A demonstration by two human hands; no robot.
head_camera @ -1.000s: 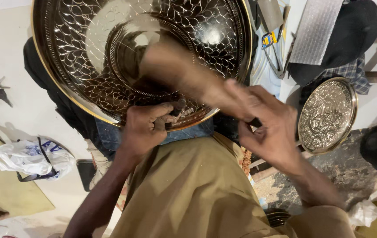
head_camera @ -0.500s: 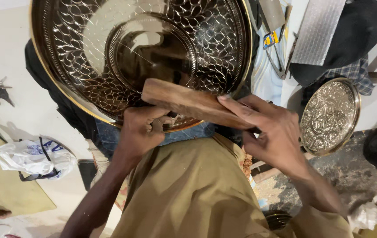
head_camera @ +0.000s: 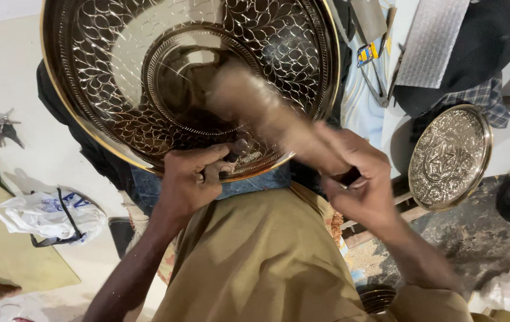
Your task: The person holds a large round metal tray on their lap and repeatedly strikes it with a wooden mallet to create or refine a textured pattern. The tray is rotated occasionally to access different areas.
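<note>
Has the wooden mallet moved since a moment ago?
Yes. The wooden mallet has swung up, its blurred head now over the centre disc of the large brass tray.

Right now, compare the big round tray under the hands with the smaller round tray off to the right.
The big tray is far wider than the small tray. The big tray has a gold-coloured rim and a plain middle ringed by leaf-like patterns; the small tray looks silvery, patterned all over, with a star-like centre. The left hand presses a small tool against the big tray; no hand touches the small tray. Both are round, shiny, decorated metal.
</note>
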